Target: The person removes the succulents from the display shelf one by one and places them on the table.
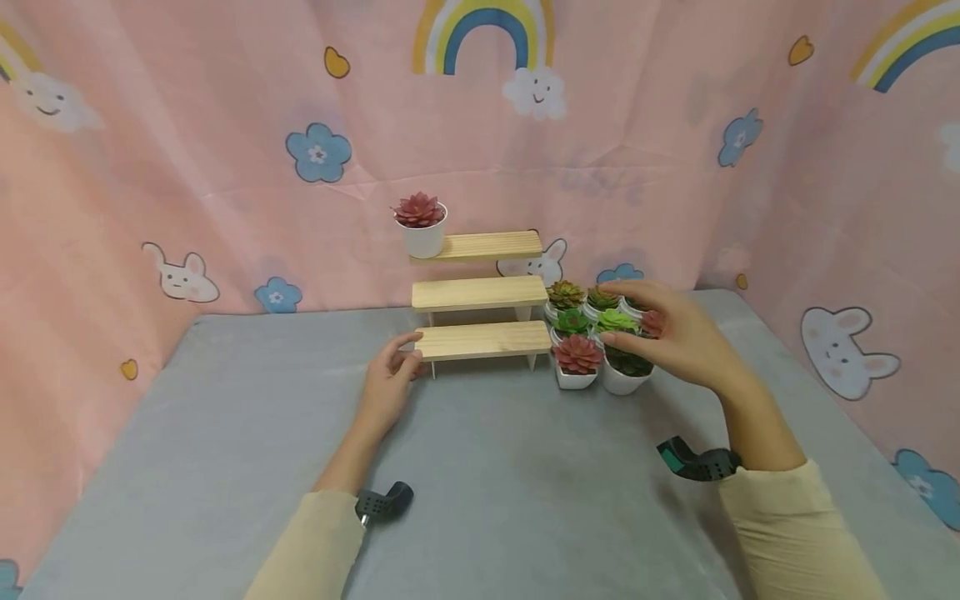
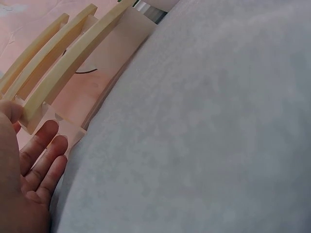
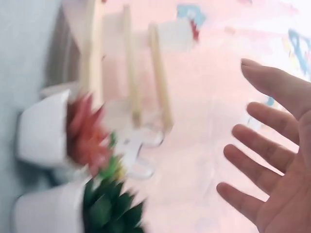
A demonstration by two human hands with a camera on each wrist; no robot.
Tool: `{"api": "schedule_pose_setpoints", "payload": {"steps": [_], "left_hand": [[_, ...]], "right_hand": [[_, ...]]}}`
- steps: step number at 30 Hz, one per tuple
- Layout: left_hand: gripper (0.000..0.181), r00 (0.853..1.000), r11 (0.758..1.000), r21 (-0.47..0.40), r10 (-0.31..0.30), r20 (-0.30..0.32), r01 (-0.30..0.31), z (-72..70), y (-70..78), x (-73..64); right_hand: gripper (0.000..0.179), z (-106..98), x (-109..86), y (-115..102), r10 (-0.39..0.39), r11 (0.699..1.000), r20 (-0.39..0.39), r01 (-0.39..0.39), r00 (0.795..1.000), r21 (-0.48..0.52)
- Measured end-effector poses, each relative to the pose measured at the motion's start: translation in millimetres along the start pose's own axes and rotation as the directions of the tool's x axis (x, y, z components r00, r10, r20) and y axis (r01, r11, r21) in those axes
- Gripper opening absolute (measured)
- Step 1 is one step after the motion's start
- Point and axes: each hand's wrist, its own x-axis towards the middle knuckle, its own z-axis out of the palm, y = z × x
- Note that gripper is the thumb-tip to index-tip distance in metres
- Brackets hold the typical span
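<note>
A three-step wooden plant stand (image 1: 482, 340) stands toward the back of the table. My left hand (image 1: 387, 383) holds the left end of its lowest board between thumb and index finger. In the left wrist view, the other fingers (image 2: 43, 160) stick out loosely beside the board's end. My right hand (image 1: 678, 337) hovers over the potted succulents to the right of the stand, thumb and fingers spread, holding nothing. Beneath it are a dark green succulent (image 1: 628, 363) in a round white pot, a red succulent (image 1: 577, 357) in a squarish white pot and a light green one (image 1: 617, 321).
On the top board's left end sits a red succulent in a white pot (image 1: 423, 237). Several more potted succulents (image 1: 565, 296) crowd against the stand's right side. A grey cloth (image 1: 495, 483) covers the table, and a pink patterned curtain (image 1: 247, 217) hangs right behind it.
</note>
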Motion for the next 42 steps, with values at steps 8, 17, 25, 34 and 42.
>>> {"api": "schedule_pose_setpoints", "payload": {"steps": [8,17,25,34,42], "left_hand": [[0.033,1.000,1.000,-0.004,-0.001,-0.016,0.001,1.5,0.9,-0.2],[0.033,1.000,1.000,0.006,0.004,-0.015,-0.004,1.7,0.5,0.1],[0.034,1.000,1.000,-0.025,-0.012,-0.003,0.012,0.7,2.9,-0.9],[0.035,1.000,1.000,-0.003,-0.006,0.027,0.007,-1.2,36.1,-11.6],[0.036,1.000,1.000,-0.023,-0.021,0.018,0.022,2.0,21.3,-7.5]], "right_hand": [[0.058,-9.9,43.3,-42.1,-0.237,0.971,-0.033,0.236,0.971,-0.020],[0.054,-9.3,98.1,-74.9,-0.264,0.964,0.038,0.263,0.964,0.027],[0.057,13.2,142.4,-90.2,-0.292,0.956,0.074,0.289,0.954,0.045],[0.064,41.9,186.9,-98.4,-0.257,0.966,0.106,0.257,0.961,0.010],[0.075,73.4,221.4,-104.9,-0.180,0.980,0.203,0.192,0.963,-0.044]]}}
